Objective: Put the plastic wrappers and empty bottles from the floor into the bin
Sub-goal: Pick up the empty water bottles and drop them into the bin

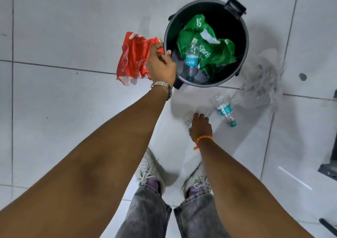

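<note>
Wrappers first: I've got the crumpled red plastic wrapper (134,59) pinched in my left hand (161,65), fingers closed on its right edge, and it hangs just outside the rim of the round black plastic bin (243,42), on the far side of my knuckles. It isn't over the opening yet. Inside the bin, just beyond my left thumb, a crumpled green plastic wrapper (215,53) and a clear plastic bottle with a teal label (191,60) are already down.

Down low, my right hand (200,128) is curled over a small clear plastic bottle lying on the floor (187,120); only its end peeks out past my fingers on the thumb side. Fingers are bent around it, but I can't tell whether the grip has actually closed or the hand is only resting on it.

So I'd call this mid-task, two pickups running at once. Next move, as I judge it: swing the left hand to the right across the rim, then let go so the red wrapper drops in. The right hand needs to close firmly, lift, and carry up to the same opening.

Remaining after that: a second clear bottle with a teal label and cap (225,110) on the white tiled floor (63,110) just right of my right hand, and a crumpled clear plastic film (262,80) farther out beyond it, beside the bin.
</note>
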